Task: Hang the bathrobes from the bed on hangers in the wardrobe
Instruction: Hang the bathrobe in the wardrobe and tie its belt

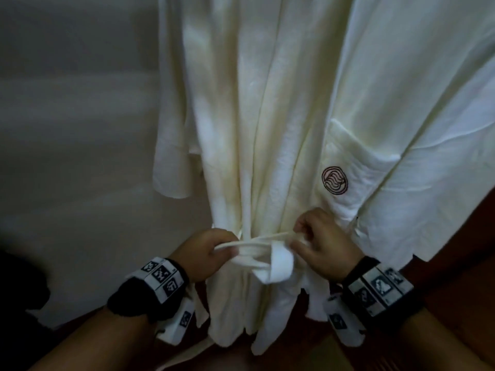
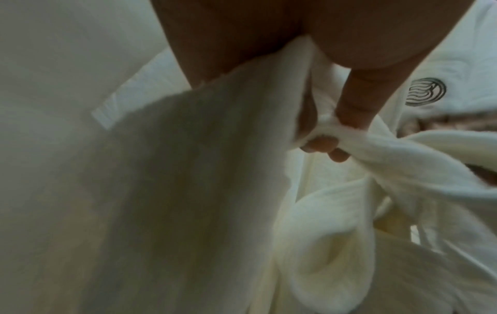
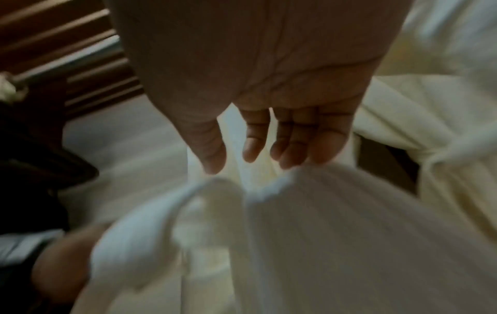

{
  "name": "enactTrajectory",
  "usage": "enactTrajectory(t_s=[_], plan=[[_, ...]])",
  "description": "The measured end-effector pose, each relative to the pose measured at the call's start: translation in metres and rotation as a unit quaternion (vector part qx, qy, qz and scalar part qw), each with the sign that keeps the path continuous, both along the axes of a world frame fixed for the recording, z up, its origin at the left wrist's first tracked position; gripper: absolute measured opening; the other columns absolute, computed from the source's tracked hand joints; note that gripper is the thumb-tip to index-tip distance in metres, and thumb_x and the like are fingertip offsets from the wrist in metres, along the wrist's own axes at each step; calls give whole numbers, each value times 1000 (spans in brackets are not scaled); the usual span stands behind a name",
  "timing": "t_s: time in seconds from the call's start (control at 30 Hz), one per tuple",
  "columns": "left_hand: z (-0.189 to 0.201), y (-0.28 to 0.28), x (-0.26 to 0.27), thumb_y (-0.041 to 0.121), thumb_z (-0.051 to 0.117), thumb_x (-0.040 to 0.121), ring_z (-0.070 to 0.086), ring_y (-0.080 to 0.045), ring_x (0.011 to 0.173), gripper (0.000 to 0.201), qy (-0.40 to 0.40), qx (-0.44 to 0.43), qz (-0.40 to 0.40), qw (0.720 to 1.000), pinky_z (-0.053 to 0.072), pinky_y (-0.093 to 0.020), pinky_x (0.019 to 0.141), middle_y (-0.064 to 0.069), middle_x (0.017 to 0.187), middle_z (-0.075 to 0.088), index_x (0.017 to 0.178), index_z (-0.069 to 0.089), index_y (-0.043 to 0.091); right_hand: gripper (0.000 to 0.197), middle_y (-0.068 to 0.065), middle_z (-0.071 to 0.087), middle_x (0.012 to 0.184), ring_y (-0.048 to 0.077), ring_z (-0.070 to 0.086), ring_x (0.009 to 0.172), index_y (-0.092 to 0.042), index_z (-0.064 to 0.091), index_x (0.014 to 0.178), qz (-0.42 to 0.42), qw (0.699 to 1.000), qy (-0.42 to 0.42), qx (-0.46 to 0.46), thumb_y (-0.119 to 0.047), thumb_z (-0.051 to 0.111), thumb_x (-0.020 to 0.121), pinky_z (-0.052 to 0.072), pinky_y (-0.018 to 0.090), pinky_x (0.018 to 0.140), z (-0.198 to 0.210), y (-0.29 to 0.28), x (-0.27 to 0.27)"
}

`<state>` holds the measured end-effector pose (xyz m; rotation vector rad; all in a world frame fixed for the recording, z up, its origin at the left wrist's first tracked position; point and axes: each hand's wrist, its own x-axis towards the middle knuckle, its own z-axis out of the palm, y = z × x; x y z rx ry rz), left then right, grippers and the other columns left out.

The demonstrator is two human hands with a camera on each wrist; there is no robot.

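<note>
A white bathrobe [image 1: 254, 103] hangs in front of me; its hanger is out of view above. Its white belt [image 1: 257, 246] wraps the waist and loops between my hands. My left hand [image 1: 211, 250] grips one belt strand in curled fingers [image 2: 349, 106], and the belt [image 2: 376, 153] runs from them to the right. My right hand [image 1: 321, 236] pinches the other strand at the robe's front. In the right wrist view that hand [image 3: 269, 148] shows loosely bent fingers, their tips at the blurred belt [image 3: 322, 212].
A second white robe with a round logo on its pocket [image 1: 334, 180] hangs close on the right, its waist tied [image 3: 441, 153]. A pale panel [image 1: 67, 129] lies to the left. Dark wood [image 1: 455, 250] is at lower right, wooden slats [image 3: 67, 42] behind.
</note>
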<state>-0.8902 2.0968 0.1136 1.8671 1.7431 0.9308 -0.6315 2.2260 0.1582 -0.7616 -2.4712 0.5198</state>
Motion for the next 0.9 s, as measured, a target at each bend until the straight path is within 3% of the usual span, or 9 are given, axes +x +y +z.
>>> enactTrajectory(t_s=[0.13,0.27,0.37,0.47,0.57,0.73,0.8,0.87,0.9], plan=[[0,11,7,45,54,87,63,-3,83,22,-18,-15,-11,1000,51,-27,76,12,87,67,92,69,29,72,1,40,117,16,41,114,-21,49,123,-56,997,-36,31,-64,67,68,37,30,100,-37,-10,16],[0,16,10,51,50,85,63,-4,86,26,-28,-8,-17,999,51,-29,79,13,90,67,92,68,34,109,5,39,123,21,36,114,-21,45,133,-166,985,-49,14,-73,75,43,34,32,94,-47,-18,20],[-1,14,13,49,51,86,63,-7,84,32,-46,13,-14,999,51,-33,78,9,89,68,95,70,25,76,-6,39,116,19,44,112,-18,45,131,-182,980,17,-84,-38,81,68,40,23,90,-59,-18,26],[-4,10,16,47,52,86,61,-4,84,26,-40,6,14,999,49,-25,77,11,90,66,93,69,28,38,-18,53,93,13,62,92,-23,50,116,-155,977,19,-147,-11,64,84,39,4,68,-50,-18,26],[-4,8,16,38,52,89,58,-1,83,21,-5,21,17,1000,44,-15,75,13,88,63,95,69,27,29,-16,59,82,-4,58,72,-22,57,105,-164,975,113,-95,-6,65,82,38,1,63,-8,-23,9],[0,4,19,30,53,92,58,-2,81,18,49,37,-11,998,46,-17,74,16,86,59,98,70,25,8,-3,64,92,5,58,80,-9,65,93,-72,953,281,85,-3,63,88,46,12,64,55,-19,-44],[2,1,20,32,53,92,60,-3,82,19,52,43,-18,998,49,-23,74,15,88,61,99,70,27,14,5,64,99,16,61,89,-9,67,98,-57,969,215,104,-1,60,88,48,20,72,45,-2,-64],[4,-5,19,28,55,92,60,-3,80,16,53,50,-19,997,49,-25,72,15,86,61,98,69,27,25,8,64,115,24,62,105,-15,67,113,-37,997,-65,12,-10,56,92,45,26,89,26,12,-76],[5,-8,17,27,56,92,59,-3,79,15,56,55,-17,997,49,-25,72,15,85,61,97,69,27,26,6,64,122,23,61,110,-20,66,118,-14,971,-237,-38,-19,55,94,43,26,93,18,13,-79]])
